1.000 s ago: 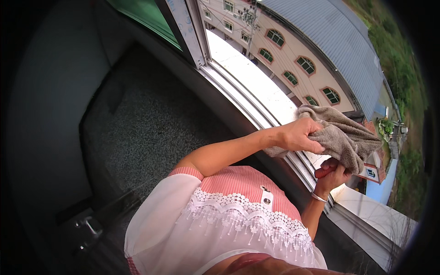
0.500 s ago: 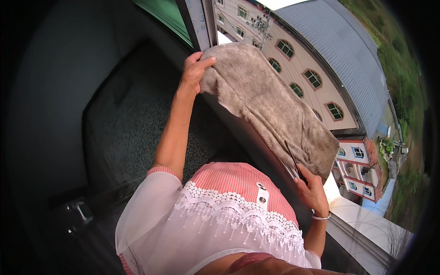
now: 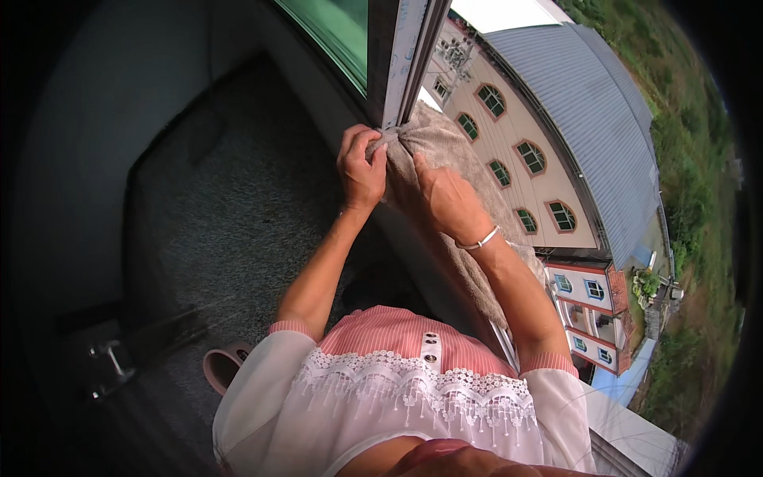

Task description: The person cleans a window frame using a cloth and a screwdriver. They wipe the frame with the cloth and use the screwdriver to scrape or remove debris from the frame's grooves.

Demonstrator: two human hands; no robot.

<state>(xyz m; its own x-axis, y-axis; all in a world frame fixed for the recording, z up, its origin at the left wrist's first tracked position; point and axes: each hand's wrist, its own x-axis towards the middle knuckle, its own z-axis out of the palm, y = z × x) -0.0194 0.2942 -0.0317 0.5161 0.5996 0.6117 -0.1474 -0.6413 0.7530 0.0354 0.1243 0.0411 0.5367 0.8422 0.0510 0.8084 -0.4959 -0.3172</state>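
A grey-brown towel (image 3: pixel 461 147) lies draped over the window sill, bunched into folds against the foot of the upright window frame (image 3: pixel 401 67). My left hand (image 3: pixel 363 169) is closed on the towel's bunched end, beside the frame. Close to its right, my right hand (image 3: pixel 451 199) rests on the cloth with the index finger stretched toward the dark fold at the frame. Its other fingers look curled, and whatever they hold is hidden under the hand. The towel's lower part hangs along the sill beneath my right forearm.
Green-tinted glass (image 3: pixel 330 36) fills the upper left. Beyond the opening is a drop, with a building under a grey-blue roof (image 3: pixel 580 95). A dark textured surface (image 3: pixel 230 207) lies at left, a pink slipper (image 3: pixel 225 368) and metal fitting (image 3: pixel 111 368) below.
My right hand has come up and left from the towel's lower end to the frame. The thin dark stick it held no longer shows. My left hand now bunches the towel's end.
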